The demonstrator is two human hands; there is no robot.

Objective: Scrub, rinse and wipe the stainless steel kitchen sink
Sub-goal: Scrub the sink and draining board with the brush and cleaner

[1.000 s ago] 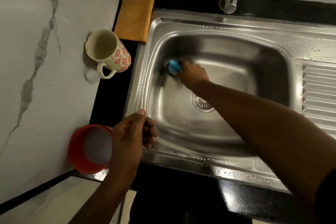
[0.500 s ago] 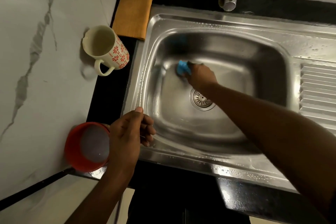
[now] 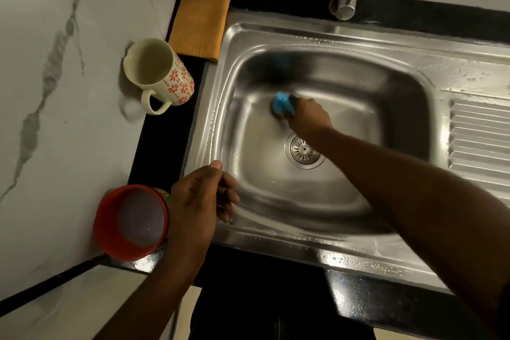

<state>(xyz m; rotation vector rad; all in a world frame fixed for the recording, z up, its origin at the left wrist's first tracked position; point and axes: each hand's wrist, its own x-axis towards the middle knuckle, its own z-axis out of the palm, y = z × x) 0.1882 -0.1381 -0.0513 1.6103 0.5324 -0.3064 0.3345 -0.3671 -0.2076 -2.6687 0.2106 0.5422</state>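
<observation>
Head view: a blue scrub pad (image 3: 282, 103) is gripped in the curled fingers of the right hand (image 3: 310, 119) and pressed to the floor of the stainless steel sink (image 3: 276, 34), beside its drain (image 3: 302, 150). The left hand (image 3: 197, 201) is held loosely curled, empty, over the sink's front-left rim. Whitish contents are seen in a red round tub (image 3: 103, 229).

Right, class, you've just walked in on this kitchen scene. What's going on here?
A person is scrubbing the stainless steel sink. Their right hand grips a blue scrubber and presses it on the basin floor, just beyond the drain strainer. The left hand, fingers loosely curled and holding nothing, sits over the sink's front-left corner. The rim is beaded with water droplets. An orange cloth, a patterned mug and a red tub stand on the counter to the left.
</observation>
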